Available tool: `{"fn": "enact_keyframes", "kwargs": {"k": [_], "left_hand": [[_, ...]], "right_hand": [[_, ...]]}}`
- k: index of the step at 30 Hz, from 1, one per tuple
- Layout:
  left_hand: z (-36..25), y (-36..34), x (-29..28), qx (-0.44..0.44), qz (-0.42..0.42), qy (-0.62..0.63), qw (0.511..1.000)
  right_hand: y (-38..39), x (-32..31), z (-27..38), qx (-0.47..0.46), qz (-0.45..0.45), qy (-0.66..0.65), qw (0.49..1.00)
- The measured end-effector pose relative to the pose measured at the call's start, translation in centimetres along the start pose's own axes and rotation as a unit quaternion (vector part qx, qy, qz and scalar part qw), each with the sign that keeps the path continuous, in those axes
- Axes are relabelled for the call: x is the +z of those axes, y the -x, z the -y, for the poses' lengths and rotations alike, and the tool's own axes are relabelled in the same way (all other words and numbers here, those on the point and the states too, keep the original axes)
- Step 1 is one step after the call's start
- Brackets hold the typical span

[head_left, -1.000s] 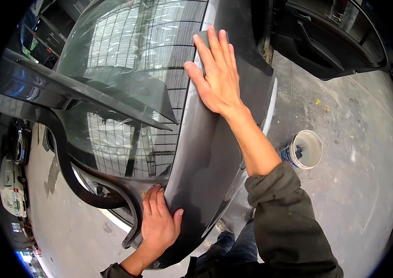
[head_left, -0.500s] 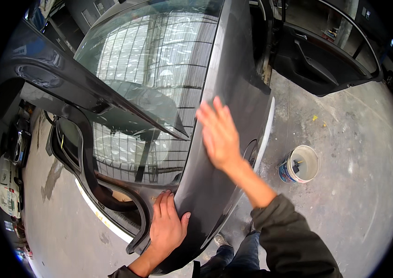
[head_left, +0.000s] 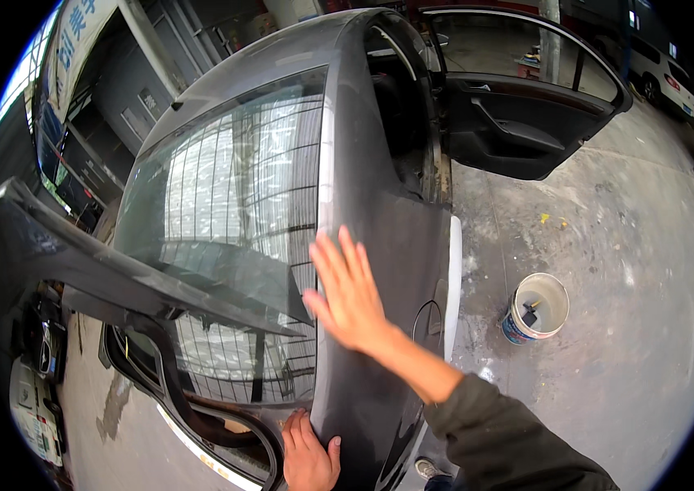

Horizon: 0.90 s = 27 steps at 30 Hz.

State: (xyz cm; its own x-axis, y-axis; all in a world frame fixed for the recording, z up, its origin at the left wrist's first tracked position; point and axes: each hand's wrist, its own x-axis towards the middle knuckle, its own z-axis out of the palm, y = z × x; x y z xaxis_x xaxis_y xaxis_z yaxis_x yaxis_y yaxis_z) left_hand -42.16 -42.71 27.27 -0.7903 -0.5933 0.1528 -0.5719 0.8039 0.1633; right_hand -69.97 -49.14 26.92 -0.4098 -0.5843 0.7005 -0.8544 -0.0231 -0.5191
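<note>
In front of me stands a dark grey car with dull, sanded-looking paint on its rear pillar (head_left: pixel 324 196). My right hand (head_left: pixel 347 290) lies over that pillar beside the rear window (head_left: pixel 228 176), fingers stretched and somewhat spread, holding nothing. Lower down, my left hand (head_left: pixel 308 454) rests on the rear corner of the body below the glass, its fingers laid out with the thumb apart. The raised trunk lid (head_left: pixel 118 262) slants in from the left across the window. Beneath it, a black rubber seal (head_left: pixel 168 360) lines the trunk opening.
An opened rear door (head_left: pixel 502 123) juts out at the far right. On the concrete floor (head_left: pixel 609 385) to the right stands a white bucket (head_left: pixel 545 304) with a dark object inside. Other cars are parked beyond, among them a white one (head_left: pixel 666 78).
My view has tilted up, bringing the roof in. The car and both hands appear shifted in the picture. The right hand stays at the pillar; the left remains on the rear corner.
</note>
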Motion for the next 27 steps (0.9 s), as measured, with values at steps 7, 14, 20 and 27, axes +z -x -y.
{"fn": "enact_keyframes", "kwargs": {"k": [7,14,20,27], "left_hand": [[-0.5,-0.1,-0.5,-0.005,0.023,0.03,0.999],[0.1,0.4,-0.3,-0.023,0.034,-0.011,0.999],[0.1,-0.5,0.3,0.038,0.026,0.038,0.998],[0.9,0.1,0.1,-0.005,-0.012,0.09,0.996]], "right_hand": [[-4.0,-2.6,-4.9,-0.13,0.069,0.006,0.989],[-5.2,0.1,-2.3,0.018,-0.046,-0.021,0.999],[3.8,-2.6,-3.9,-0.218,0.076,-0.041,0.972],[-3.8,-0.7,-4.2,-0.064,-0.071,-0.044,0.994]]}}
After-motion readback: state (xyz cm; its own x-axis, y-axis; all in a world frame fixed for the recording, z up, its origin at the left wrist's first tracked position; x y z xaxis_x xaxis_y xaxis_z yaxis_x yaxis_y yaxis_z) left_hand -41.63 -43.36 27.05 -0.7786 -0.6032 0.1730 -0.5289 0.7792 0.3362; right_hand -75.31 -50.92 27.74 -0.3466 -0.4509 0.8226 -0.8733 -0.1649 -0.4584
